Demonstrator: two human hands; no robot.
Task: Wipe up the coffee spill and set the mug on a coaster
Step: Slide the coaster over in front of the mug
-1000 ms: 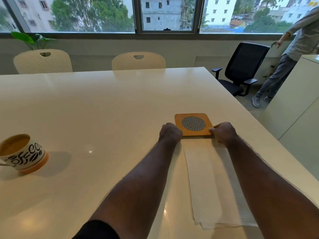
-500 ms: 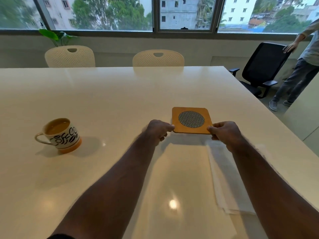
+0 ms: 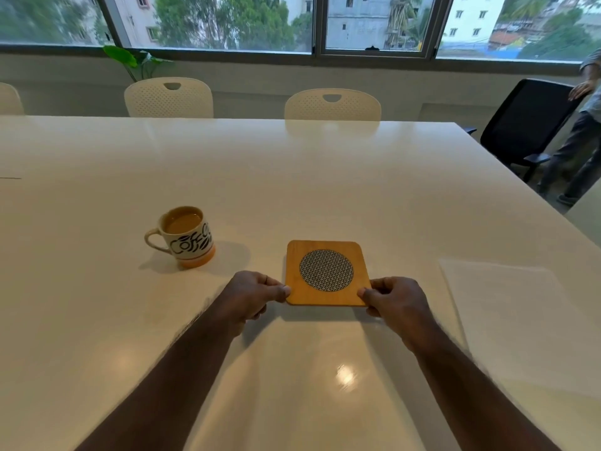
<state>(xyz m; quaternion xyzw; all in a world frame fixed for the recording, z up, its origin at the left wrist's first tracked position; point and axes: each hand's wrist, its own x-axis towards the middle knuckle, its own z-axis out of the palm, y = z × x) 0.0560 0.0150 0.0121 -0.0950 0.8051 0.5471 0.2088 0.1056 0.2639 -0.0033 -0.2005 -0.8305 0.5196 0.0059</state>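
Left hand: fingertips are tucked under the near left corner of the coaster, so that side of the grip is out of sight.
Right hand: the same at the near right corner; only thumb and knuckles show.
Forearms: both run off the bottom edge, outlines smeared.
Mug: lettering wraps round the side, its end hidden.
Cloth: pale on the pale desk, its edges hard to trace; whether cloth or paper, I cannot tell.
Spill: none I can make out on the glossy top.
Person by the black chair: cut by the right edge.
Far-left chair: only a sliver.
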